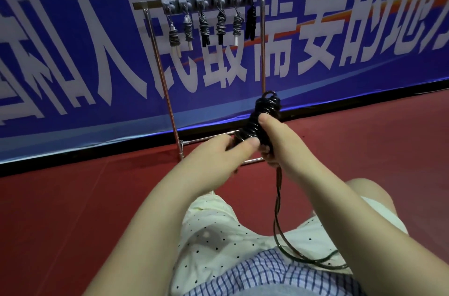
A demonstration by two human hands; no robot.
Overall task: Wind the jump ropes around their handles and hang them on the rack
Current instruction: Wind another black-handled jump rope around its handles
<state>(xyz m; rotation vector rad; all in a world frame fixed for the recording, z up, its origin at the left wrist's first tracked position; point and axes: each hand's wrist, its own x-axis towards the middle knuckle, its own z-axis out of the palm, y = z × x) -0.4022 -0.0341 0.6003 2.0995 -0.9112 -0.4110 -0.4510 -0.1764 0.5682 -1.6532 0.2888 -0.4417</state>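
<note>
Here, right hand (268,147) clenched round glossy black jump rope (261,123), coiled thick about its handles, held upright before chrome tube rack (263,36). Left hand (226,155) pinches coil's lower turns. Loose cord trails onto lap. Six wound bundles (220,25) hang from rack's pegs.

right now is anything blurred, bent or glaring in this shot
Head view: wide-angle bends the rack posts and banner edge; the left hand is slightly smeared; the black rope coils show small glints; the lighting is dim and even, with no hard shadows.
</note>
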